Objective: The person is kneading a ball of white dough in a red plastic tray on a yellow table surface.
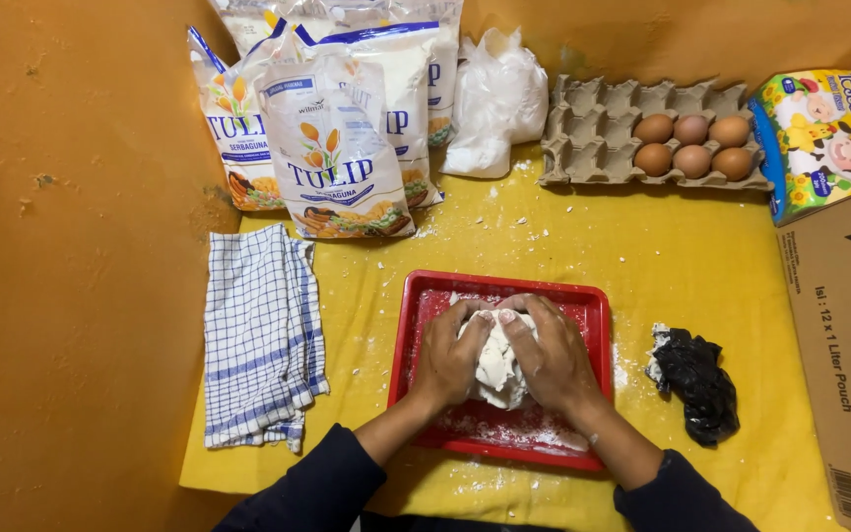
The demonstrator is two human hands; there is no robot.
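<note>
White dough [497,366] is pressed between both hands, inside a red tray [598,313] at 6 o'clock of the yellow cloth [642,256]. Left hand [448,357] is cupped on the dough's 9 o'clock side, right hand [554,357] on its 3 o'clock side and over its top; both are clenched around the lump, fingers meeting at its 12 o'clock edge. Dough is seen as rough, lumpy and cracked, not smooth, with only a middle strip showing between the hands. Loose flour is scattered on the tray floor, mostly toward 6 o'clock. Dark sleeves are worn on both forearms.

Checked towel [260,335] is laid flat at 9 o'clock of the tray, apart from it. Black bag [699,379] is crumpled at 3 o'clock, near the tray, with white bits at its edge. Flour bags [337,148] are stood at 11 o'clock against the wall; a white plastic bag [494,99] is slumped at 12 o'clock. Egg carton [603,133] is set at 1 o'clock, six brown eggs [691,145] held in its right end. Tissue pack [819,138] is at 2 o'clock; a cardboard box [844,345] is at 3 o'clock by the frame edge. Crumbs are strewn over the cloth. Orange walls [71,246] are seen on the left and back.
</note>
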